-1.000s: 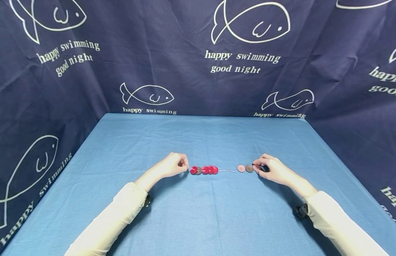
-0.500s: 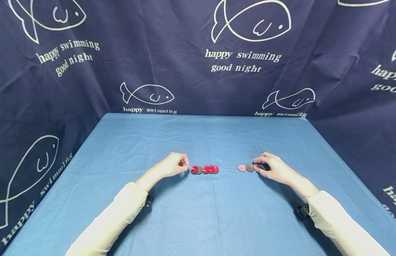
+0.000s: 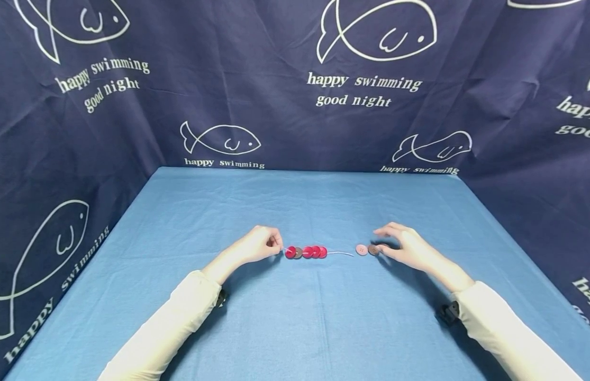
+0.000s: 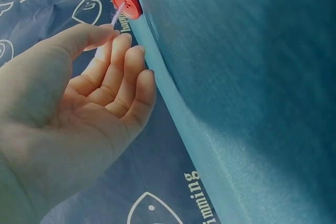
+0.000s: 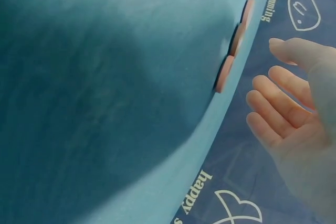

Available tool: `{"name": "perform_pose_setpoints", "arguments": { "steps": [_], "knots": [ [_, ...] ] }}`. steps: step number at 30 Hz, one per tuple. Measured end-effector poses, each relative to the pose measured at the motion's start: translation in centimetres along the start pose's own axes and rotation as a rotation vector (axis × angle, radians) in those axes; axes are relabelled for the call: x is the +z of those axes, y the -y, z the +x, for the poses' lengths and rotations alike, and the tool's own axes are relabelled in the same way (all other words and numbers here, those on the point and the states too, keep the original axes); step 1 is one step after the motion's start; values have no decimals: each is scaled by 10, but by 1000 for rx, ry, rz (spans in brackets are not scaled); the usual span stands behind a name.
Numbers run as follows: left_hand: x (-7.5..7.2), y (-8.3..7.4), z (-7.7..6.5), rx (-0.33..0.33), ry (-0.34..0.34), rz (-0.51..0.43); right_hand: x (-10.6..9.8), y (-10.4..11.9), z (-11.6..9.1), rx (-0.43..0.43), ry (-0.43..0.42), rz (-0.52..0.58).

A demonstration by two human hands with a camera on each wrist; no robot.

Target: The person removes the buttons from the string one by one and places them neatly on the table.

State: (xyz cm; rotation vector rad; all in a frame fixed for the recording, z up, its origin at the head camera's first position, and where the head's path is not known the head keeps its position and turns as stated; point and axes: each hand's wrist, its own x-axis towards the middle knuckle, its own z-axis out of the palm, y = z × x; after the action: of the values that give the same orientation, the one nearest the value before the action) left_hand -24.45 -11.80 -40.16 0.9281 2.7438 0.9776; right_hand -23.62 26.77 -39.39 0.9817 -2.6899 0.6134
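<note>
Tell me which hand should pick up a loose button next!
Probably the right hand: it holds nothing and is right beside the loose buttons. The left hand is farther from them and busy pinching the string.

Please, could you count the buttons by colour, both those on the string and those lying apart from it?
Red buttons: 4
Brown buttons: 2
Pink buttons: 2 (one shows clearly only in the right wrist view)
Total visible: 8

room: blue tablecloth (image 3: 295, 323), near side | blocking: strung buttons (image 3: 316, 251), cord (image 3: 340, 253), pink button (image 3: 361, 250)
</note>
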Motion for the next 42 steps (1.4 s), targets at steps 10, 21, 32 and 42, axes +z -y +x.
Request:
{"name": "perform_pose_setpoints", "arguments": {
  "steps": [10, 21, 32, 42],
  "knots": [
    [0, -1, -1, 8, -7, 3, 0, 9, 9, 6, 30, 15],
    [0, 1, -1, 2, -7, -10, 7, 13, 20, -28, 30, 6],
    [-1, 1, -1, -9, 5, -8, 16, 24, 33, -68, 35, 28],
    [-1, 0, -1, -7, 4, -4, 20, 32, 42, -89, 57, 59]
  ]
}}
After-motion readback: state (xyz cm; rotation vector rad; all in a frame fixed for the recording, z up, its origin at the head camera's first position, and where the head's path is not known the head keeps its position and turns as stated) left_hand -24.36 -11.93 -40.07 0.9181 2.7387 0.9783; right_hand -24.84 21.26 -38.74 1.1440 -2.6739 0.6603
